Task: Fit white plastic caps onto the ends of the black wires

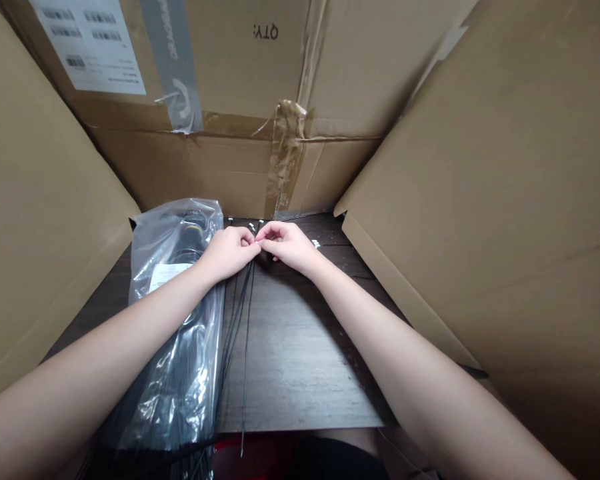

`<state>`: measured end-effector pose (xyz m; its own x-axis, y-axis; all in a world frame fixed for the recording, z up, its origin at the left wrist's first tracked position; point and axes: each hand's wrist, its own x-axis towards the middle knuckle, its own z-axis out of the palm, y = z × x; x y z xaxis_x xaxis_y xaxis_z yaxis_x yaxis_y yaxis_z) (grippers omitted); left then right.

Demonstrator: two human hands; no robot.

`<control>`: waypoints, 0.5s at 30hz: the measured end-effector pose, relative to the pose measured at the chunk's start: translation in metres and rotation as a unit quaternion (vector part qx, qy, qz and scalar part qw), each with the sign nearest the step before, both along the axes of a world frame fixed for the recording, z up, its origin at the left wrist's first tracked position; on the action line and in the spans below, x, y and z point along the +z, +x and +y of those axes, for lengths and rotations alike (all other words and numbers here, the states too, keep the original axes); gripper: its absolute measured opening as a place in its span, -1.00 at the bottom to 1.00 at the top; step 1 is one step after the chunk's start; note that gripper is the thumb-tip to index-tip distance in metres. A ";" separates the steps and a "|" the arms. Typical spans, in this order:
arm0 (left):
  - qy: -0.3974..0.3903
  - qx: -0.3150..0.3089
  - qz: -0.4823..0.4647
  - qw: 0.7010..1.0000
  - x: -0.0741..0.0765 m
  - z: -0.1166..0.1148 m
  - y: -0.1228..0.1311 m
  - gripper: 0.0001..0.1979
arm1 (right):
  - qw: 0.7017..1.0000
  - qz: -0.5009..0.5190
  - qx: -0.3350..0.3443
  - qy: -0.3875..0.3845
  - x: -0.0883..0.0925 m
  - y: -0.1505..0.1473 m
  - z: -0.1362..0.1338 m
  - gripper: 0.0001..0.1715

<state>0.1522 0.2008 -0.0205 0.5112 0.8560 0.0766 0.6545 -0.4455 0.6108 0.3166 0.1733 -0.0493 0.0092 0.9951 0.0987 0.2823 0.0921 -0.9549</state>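
My left hand (231, 252) is closed in a pinch at the upper end of a few thin black cables (239, 313). They run from beneath its fingers down over the table towards its front edge. Fingertip to fingertip with it, my right hand (291, 248) is also closed in a pinch; the small thing between its fingers is hidden. Tiny pale end pieces (251, 227) show just behind the fingertips. Under my left forearm lies a clear plastic bag (176, 347) packed with black cables, with a white label (166, 275) on it.
A dark wood-grain table (300, 360) lies below. Cardboard enclose it: a taped box (230, 160) at the back, a left panel (40, 200) and a right panel (505, 220). Small white bits (315, 244) lie right of my right hand. Something red (250, 460) shows below the front edge.
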 end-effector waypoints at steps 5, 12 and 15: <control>0.009 0.000 0.012 1.000 0.002 -0.001 0.001 -0.79 | 1.000 -0.010 0.004 0.002 -0.001 0.001 0.001 -0.91; 0.013 -0.003 0.015 1.000 0.002 -0.002 0.002 -0.79 | 1.000 -0.017 0.004 0.012 -0.003 0.001 0.001 -0.89; 0.013 -0.005 0.015 1.000 0.002 -0.002 0.001 -0.78 | 1.000 -0.016 0.003 0.012 -0.004 0.001 0.001 -0.90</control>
